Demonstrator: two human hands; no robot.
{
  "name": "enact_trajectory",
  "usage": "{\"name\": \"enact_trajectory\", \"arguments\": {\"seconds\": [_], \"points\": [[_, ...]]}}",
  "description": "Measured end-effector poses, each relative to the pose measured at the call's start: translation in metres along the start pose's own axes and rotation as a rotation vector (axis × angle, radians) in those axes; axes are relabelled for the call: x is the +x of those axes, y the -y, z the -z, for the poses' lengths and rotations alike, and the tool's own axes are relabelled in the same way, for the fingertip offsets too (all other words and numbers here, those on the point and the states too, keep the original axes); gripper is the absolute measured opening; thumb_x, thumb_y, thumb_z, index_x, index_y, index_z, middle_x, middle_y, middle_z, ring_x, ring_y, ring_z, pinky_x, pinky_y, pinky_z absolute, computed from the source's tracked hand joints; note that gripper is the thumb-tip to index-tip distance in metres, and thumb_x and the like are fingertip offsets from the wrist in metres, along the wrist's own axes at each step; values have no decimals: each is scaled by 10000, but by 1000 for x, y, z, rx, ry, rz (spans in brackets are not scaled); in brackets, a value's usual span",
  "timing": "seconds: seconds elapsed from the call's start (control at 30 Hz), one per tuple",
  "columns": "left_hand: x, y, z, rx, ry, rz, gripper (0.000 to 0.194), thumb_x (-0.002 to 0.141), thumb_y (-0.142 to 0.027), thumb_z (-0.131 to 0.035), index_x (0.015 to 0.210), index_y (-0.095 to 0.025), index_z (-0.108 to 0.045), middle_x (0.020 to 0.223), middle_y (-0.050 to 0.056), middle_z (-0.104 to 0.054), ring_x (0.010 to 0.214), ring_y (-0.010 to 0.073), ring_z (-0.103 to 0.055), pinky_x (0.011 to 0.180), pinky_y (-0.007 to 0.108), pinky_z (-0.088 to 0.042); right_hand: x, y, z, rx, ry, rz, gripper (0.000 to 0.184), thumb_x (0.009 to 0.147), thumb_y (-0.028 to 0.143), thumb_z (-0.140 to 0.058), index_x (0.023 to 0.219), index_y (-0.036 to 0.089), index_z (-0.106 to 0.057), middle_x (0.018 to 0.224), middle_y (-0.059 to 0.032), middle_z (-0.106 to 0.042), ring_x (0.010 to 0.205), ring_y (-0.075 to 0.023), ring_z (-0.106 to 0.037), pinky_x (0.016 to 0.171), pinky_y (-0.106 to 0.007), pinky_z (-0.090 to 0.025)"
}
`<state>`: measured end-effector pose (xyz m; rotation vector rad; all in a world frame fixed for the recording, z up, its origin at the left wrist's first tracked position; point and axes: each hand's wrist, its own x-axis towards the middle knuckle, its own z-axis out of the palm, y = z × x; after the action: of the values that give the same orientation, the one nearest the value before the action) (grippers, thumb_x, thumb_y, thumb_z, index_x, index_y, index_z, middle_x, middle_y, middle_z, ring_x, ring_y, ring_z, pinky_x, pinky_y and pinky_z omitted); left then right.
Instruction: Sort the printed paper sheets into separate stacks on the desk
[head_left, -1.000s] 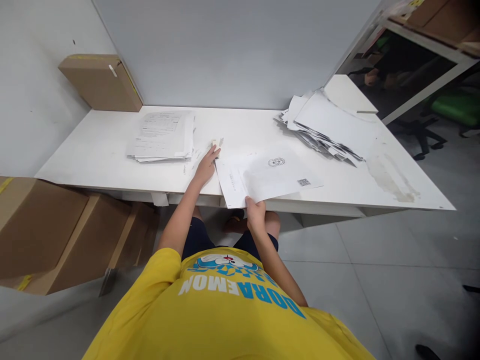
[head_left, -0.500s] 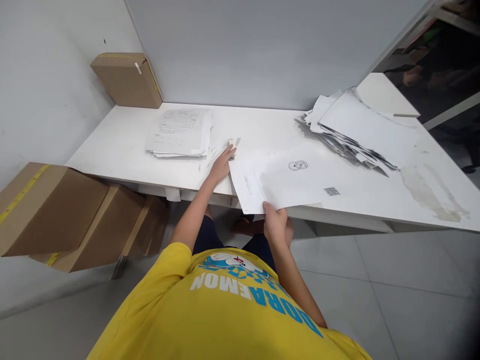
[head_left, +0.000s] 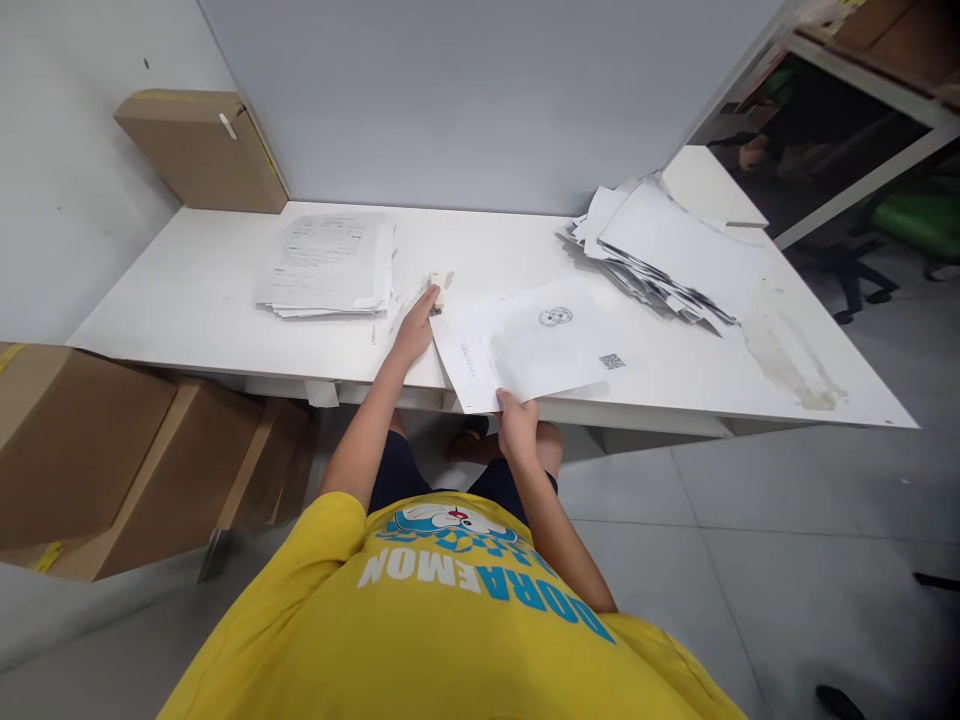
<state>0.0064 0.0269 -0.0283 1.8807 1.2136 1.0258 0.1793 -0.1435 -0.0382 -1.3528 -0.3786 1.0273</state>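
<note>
My right hand (head_left: 519, 428) pinches the near edge of a white paper sheet (head_left: 517, 345), thumb on top. The sheet lies mostly flat on the table and bears a round black stamp print, a square code and faint lines of text. At the sheet's left corner, my left hand (head_left: 414, 328) is closed on a small cream block (head_left: 437, 284) with a dark lower end. The block's exact kind is too small to make out, and part of it is hidden by my fingers. Left of it lies a stack of printed papers (head_left: 326, 262).
A messy pile of papers (head_left: 660, 245) is at the right on the white table (head_left: 480, 235). A cardboard box (head_left: 196, 150) stands at the back left corner. More cardboard boxes (head_left: 97, 440) are below the left edge. A green chair (head_left: 919, 220) is beyond the right end.
The view has turned, so everything sits further left. My left fingers, earlier spread over the cream block, are now drawn in around it. My right hand still grips the sheet.
</note>
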Motion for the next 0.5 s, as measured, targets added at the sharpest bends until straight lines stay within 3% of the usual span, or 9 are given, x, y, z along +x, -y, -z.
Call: {"name": "enact_trajectory", "arguments": {"seconds": [0.13, 0.33, 0.5], "points": [[3, 5, -2, -30, -15, 20, 590, 914, -212, -440, 1495, -312, -431, 1602, -57, -346, 1505, 189, -282, 1255, 358, -210, -2, -4, 3, 32, 1, 53, 446, 638, 315, -681, 1030, 102, -659, 1109, -136, -712, 1050, -240, -668, 954, -383, -536], [8, 11, -2, -185, 27, 62, 641, 933, -208, -348, 1562, -313, -285, 1616, -30, -321, 1469, 171, -358, 1212, 351, -305, -1, -7, -1, -69, 32, 80, 400, 682, 340, -649, 993, 91, -676, 992, -125, -734, 1044, -247, -663, 948, -391, -528], [6, 11, 1, -127, -1, 44, 556, 979, -273, -341, 1533, -325, -346, 1601, -26, -361, 1467, 169, -361, 1217, 361, -292, 0, -7, -8, -105, 12, 88, 355, 675, 336, -639, 933, 95, -673, 916, -102, -731, 1002, -231, -660, 941, -376, -525]]}}
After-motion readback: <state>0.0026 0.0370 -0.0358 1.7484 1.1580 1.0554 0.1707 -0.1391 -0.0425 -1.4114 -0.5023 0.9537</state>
